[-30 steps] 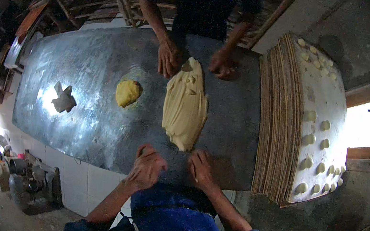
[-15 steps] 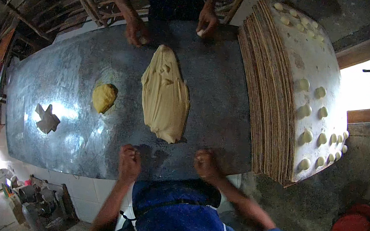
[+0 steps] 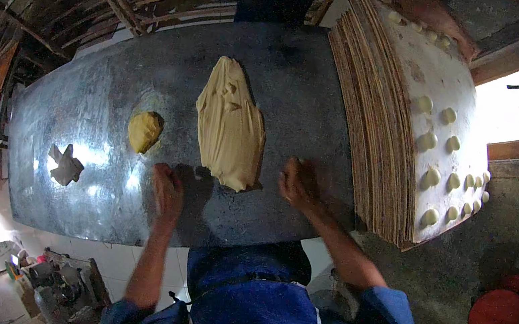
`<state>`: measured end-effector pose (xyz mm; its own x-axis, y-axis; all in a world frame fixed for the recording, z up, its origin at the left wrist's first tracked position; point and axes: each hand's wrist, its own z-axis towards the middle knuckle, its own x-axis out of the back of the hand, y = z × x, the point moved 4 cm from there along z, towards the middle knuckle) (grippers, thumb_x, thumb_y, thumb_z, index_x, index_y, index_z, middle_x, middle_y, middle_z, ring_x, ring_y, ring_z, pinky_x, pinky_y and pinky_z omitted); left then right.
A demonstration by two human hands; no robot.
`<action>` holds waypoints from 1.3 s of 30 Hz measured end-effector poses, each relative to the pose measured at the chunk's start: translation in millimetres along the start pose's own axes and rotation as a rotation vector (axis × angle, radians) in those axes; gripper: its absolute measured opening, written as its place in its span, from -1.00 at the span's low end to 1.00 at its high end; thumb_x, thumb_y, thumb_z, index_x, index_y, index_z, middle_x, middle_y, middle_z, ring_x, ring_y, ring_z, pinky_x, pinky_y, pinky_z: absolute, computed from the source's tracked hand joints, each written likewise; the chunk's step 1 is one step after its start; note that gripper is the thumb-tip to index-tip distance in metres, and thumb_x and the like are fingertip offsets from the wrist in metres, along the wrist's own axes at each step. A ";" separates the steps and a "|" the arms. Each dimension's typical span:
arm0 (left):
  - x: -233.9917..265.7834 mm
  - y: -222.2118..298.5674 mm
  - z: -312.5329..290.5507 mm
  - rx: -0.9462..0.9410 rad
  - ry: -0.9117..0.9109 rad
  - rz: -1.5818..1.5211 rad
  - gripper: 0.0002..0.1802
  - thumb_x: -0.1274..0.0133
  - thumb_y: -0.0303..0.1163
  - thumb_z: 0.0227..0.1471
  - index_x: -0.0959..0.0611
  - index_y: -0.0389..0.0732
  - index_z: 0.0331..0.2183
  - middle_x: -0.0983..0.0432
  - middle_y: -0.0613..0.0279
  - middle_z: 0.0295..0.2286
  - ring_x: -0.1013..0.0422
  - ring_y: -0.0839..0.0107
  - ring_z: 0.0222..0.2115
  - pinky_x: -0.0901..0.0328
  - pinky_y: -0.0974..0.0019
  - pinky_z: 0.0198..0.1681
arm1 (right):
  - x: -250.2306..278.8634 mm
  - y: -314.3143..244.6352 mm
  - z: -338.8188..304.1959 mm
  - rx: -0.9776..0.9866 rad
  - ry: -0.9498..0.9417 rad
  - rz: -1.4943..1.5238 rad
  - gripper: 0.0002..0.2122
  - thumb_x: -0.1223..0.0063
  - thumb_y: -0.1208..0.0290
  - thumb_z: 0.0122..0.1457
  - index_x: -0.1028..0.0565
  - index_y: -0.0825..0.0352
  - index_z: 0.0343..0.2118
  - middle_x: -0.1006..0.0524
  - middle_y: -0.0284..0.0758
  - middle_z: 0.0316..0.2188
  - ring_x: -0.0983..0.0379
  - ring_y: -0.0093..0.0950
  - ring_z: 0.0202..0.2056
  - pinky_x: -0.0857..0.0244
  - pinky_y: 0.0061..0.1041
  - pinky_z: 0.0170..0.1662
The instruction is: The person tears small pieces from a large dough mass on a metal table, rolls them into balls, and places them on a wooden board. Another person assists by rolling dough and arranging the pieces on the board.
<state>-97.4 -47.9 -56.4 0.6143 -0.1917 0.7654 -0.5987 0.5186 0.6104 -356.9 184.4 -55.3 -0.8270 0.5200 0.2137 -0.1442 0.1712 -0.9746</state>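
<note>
A long mound of pale dough [image 3: 231,134] lies in the middle of the dark worktable [image 3: 314,96], its surface folded and stretched. To its lower left, my left hand [image 3: 168,191] is closed low over the tabletop, fingers curled. My right hand [image 3: 296,185], right of the dough's near end, is curled too, thumb side up. Neither hand touches the big dough. What either palm encloses is hidden. A smaller yellow lump [image 3: 144,131], dough or fat, sits left of the mound, nearest to my left hand.
Tall stacked boards [image 3: 374,126] stand at the table's right end, with several small dough balls [image 3: 431,177] on top. A co-worker's arm [image 3: 432,16] reaches across their far edge. A crumpled grey piece [image 3: 66,165] lies far left. A red round object [image 3: 499,319] stands lower right.
Both my hands have moved forward over the table, the left one also leftward. The co-worker's hands have left the table's far edge, and an arm now extends over the boards.
</note>
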 end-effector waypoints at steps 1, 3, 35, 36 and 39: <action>-10.1 11.4 8.8 0.151 0.039 -0.052 -0.70 -0.16 -0.56 0.02 -0.40 -0.34 -0.22 -0.37 -0.14 -0.29 -0.36 -0.12 -0.30 -0.27 -0.12 -0.23 | -10.9 -6.6 5.0 0.082 0.062 -0.146 -0.79 -0.18 0.49 0.11 -0.33 0.34 -0.33 -0.34 -0.20 -0.53 -0.31 -0.25 -0.48 -0.21 -0.22 -0.28; -20.5 27.2 -33.0 -0.079 -0.002 -0.028 -0.69 -0.17 -0.55 0.01 -0.41 -0.33 -0.21 -0.39 -0.15 -0.27 -0.37 -0.13 -0.30 -0.27 -0.12 -0.22 | -37.1 -11.6 -22.5 0.246 0.085 -0.635 -0.77 -0.18 0.49 0.11 -0.32 0.35 -0.29 -0.33 -0.22 -0.55 -0.31 -0.26 -0.49 -0.21 -0.22 -0.30; 26.4 -13.3 -61.7 -0.137 -0.047 0.278 -0.66 -0.10 -0.53 0.09 -0.43 -0.39 -0.09 -0.37 -0.19 -0.12 -0.30 -0.12 -0.03 -0.18 -0.08 0.11 | -5.8 7.9 -28.4 0.038 0.031 -0.670 -0.87 -0.11 0.52 0.17 -0.37 0.37 -0.40 -0.40 -0.14 -0.54 -0.42 -0.17 -0.39 -0.31 -0.11 -0.26; 39.1 -12.1 -60.0 -0.240 -0.144 0.297 -0.66 -0.13 -0.53 0.05 -0.46 -0.38 -0.11 -0.38 -0.18 -0.10 -0.32 -0.12 -0.03 -0.20 -0.06 0.11 | -7.0 15.1 -43.2 0.057 -0.048 -0.683 -0.88 -0.10 0.49 0.18 -0.39 0.37 -0.39 -0.43 -0.13 -0.50 -0.44 -0.15 -0.35 -0.32 -0.09 -0.23; 57.4 -1.0 -37.6 -0.400 -0.563 0.186 -0.66 -0.19 -0.57 -0.07 -0.56 -0.27 -0.17 -0.38 -0.08 -0.06 -0.39 -0.10 -0.09 -0.31 -0.05 0.02 | 28.9 45.8 -63.1 0.000 -0.104 -0.721 -0.87 -0.11 0.46 0.18 -0.44 0.39 -0.28 -0.49 -0.10 -0.35 -0.46 -0.09 -0.21 -0.31 -0.02 -0.11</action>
<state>-42.2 -28.0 -20.8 0.0977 -0.4155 0.9043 -0.3668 0.8297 0.4208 -353.2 260.1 -89.6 -0.5739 0.1953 0.7953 -0.6726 0.4416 -0.5938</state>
